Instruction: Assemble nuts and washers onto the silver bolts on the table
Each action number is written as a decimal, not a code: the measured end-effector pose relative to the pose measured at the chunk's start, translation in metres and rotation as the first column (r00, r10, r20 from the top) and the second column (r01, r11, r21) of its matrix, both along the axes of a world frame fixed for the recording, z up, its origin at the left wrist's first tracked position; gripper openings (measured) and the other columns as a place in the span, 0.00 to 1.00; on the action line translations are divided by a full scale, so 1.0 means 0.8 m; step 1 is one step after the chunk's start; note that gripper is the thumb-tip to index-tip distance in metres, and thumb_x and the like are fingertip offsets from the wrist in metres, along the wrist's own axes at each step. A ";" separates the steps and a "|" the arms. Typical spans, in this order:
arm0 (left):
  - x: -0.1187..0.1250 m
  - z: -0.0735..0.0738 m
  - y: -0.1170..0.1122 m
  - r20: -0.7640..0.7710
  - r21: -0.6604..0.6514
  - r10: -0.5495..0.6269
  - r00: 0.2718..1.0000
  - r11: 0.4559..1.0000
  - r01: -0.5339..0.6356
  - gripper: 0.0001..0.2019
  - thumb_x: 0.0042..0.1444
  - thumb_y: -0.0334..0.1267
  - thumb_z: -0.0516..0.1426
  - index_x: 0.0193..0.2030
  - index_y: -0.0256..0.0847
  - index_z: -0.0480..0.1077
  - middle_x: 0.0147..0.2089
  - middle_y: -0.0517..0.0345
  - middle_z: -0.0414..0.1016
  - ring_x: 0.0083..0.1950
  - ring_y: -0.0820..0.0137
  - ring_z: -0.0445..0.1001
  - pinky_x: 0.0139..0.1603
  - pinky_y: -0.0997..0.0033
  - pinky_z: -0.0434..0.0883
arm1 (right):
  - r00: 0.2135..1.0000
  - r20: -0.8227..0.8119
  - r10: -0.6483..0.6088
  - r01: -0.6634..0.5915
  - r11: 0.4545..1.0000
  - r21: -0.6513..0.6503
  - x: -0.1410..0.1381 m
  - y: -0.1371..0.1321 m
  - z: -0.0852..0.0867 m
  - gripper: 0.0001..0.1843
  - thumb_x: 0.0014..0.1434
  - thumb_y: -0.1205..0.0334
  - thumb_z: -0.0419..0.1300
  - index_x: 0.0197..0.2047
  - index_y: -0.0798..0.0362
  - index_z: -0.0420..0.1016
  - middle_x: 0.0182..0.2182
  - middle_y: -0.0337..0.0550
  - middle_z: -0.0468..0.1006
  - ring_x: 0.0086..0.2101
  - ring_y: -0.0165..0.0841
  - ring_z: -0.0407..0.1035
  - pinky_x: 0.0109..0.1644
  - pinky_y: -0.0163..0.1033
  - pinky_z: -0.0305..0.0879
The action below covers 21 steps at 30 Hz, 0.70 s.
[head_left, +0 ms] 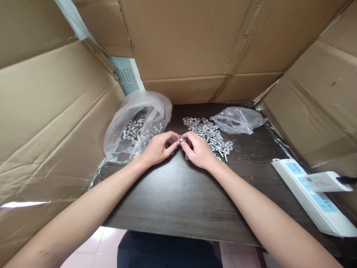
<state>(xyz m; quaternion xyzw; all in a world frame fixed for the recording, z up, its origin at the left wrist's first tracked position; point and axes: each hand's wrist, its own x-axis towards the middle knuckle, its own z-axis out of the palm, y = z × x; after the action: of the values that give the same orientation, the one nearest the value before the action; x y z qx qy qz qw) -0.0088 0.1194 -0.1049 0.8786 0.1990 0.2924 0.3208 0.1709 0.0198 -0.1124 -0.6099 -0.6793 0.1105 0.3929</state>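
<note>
My left hand [158,148] and my right hand [197,149] meet over the middle of a dark wooden table [178,201]. Both pinch one small metal bolt [181,140] between their fingertips. Just right of the hands lies a loose pile of washers and bolts [210,136] on the table. To the left an open clear plastic bag of bolts [136,126] rests against the cardboard.
An empty crumpled plastic bag [237,120] lies behind the pile. A white power strip with a plugged adapter [315,193] sits at the right edge. Cardboard walls [50,119] stand on the left, back and right. The table's front edge is near my lap.
</note>
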 end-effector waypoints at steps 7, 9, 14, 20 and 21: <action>0.000 0.000 0.000 -0.001 0.006 -0.005 1.000 1.000 0.005 0.08 0.67 0.39 0.59 0.49 0.40 0.75 0.42 0.55 0.82 0.39 0.69 0.79 0.35 0.74 0.75 | 1.000 0.000 0.005 -0.005 1.000 0.002 0.000 0.000 -0.001 0.06 0.69 0.60 0.53 0.45 0.50 0.69 0.41 0.46 0.77 0.40 0.39 0.72 0.44 0.45 0.65; 0.000 0.000 0.000 0.002 0.009 -0.006 1.000 1.000 0.006 0.08 0.67 0.39 0.59 0.49 0.40 0.75 0.42 0.55 0.82 0.38 0.69 0.79 0.35 0.74 0.75 | 1.000 0.005 0.006 -0.006 1.000 -0.001 0.000 0.001 -0.001 0.06 0.70 0.60 0.53 0.45 0.50 0.69 0.41 0.46 0.77 0.40 0.39 0.72 0.45 0.44 0.65; 0.000 -0.001 0.001 0.004 0.013 -0.011 1.000 1.000 0.011 0.08 0.67 0.38 0.59 0.49 0.40 0.74 0.42 0.55 0.82 0.39 0.70 0.79 0.36 0.74 0.75 | 1.000 0.022 0.009 -0.009 1.000 0.002 0.001 0.002 -0.002 0.10 0.72 0.58 0.50 0.43 0.50 0.70 0.41 0.47 0.77 0.41 0.39 0.71 0.46 0.45 0.64; 0.000 0.000 0.000 0.000 -0.001 -0.002 1.000 1.000 0.002 0.08 0.67 0.40 0.59 0.49 0.40 0.75 0.41 0.55 0.82 0.38 0.69 0.79 0.35 0.73 0.75 | 1.000 0.003 -0.005 0.005 1.000 -0.005 -0.001 0.001 0.000 0.08 0.71 0.58 0.52 0.44 0.50 0.70 0.41 0.46 0.78 0.40 0.39 0.72 0.44 0.44 0.64; 0.000 0.000 0.000 0.001 -0.005 -0.002 1.000 1.000 0.002 0.08 0.67 0.40 0.59 0.48 0.40 0.75 0.41 0.55 0.82 0.38 0.69 0.79 0.35 0.73 0.75 | 1.000 -0.002 -0.004 0.004 1.000 -0.008 -0.001 0.000 0.000 0.07 0.70 0.59 0.53 0.45 0.50 0.70 0.41 0.46 0.78 0.39 0.39 0.72 0.44 0.44 0.64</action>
<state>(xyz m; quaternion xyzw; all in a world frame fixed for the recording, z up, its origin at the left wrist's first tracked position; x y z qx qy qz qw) -0.0087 0.1192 -0.1046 0.8779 0.1989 0.2920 0.3233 0.1703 0.0201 -0.1122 -0.6128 -0.6772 0.1129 0.3914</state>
